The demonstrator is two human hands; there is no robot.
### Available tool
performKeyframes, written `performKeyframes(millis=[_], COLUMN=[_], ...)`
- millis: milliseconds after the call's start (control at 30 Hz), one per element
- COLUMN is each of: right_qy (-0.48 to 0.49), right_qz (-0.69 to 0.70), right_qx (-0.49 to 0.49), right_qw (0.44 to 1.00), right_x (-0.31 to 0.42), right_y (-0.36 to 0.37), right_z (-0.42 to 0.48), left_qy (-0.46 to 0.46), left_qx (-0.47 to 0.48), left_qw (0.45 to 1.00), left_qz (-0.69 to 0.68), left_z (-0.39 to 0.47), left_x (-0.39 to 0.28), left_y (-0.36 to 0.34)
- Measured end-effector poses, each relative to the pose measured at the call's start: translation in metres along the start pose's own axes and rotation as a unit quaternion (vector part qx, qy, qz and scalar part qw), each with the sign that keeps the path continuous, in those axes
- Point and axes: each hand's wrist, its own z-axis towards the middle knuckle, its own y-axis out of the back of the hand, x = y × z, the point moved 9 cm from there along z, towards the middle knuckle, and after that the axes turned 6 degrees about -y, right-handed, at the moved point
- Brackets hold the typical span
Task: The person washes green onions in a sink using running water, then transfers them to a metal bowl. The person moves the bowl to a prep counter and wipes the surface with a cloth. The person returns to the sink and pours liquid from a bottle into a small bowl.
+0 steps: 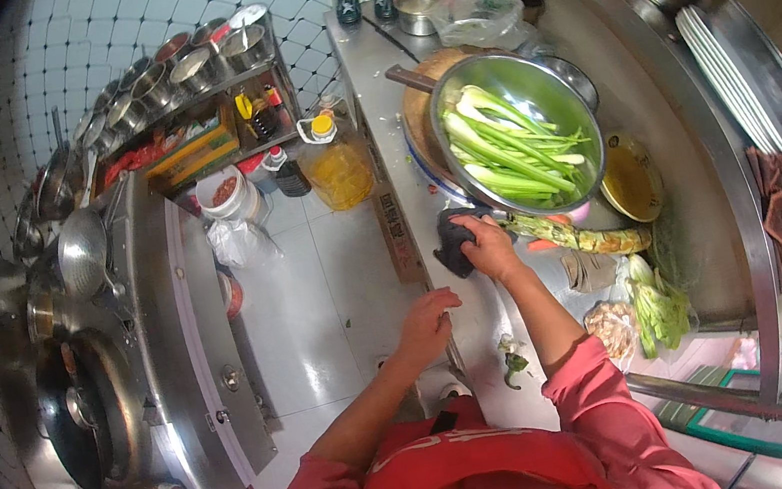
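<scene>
My right hand (490,245) presses on a dark cloth (455,244) that lies on the steel counter (480,307). Just beyond it, a metal basin (566,97) holds green celery stalks (510,151) and rests partly over a round wooden chopping board (420,111). The handle of a cleaver (409,79) sticks out at the basin's left side. My left hand (427,324) hangs at the counter's left edge, its fingers partly curled with nothing seen in them. A long brown-green stem vegetable (579,235) lies to the right of the cloth.
Vegetable scraps (516,368) lie on the counter near me. Leafy greens (659,311) and a bag of pale food (611,328) sit right. A yellow bowl (630,180) stands beside the basin. Left, across the tiled floor (296,319), is a stove with a wok (76,420); an oil jug (336,169) stands between.
</scene>
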Motion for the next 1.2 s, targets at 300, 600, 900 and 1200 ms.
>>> performKeyframes(millis=[300, 600, 900, 1200], right_qy=[0.067, 0.08, 0.031, -0.107], right_qz=[-0.147, -0.167, -0.01, -0.1], right_qx=[-0.116, -0.044, 0.047, -0.098], right_qw=[0.98, 0.982, 0.998, 0.984], right_x=[0.058, 0.034, -0.002, -0.079], right_y=[-0.028, -0.027, 0.002, 0.027], right_z=[0.05, 0.002, -0.113, -0.1], left_qy=[0.021, 0.251, 0.331, 0.364], left_qx=[0.027, -0.04, 0.02, -0.035], left_qw=[0.991, 0.884, 0.858, 0.834], left_qz=[-0.13, -0.391, -0.393, -0.413], left_z=[0.001, -0.043, -0.081, -0.096], left_x=[0.013, 0.082, 0.081, 0.057], left_y=[0.01, -0.008, -0.042, -0.051])
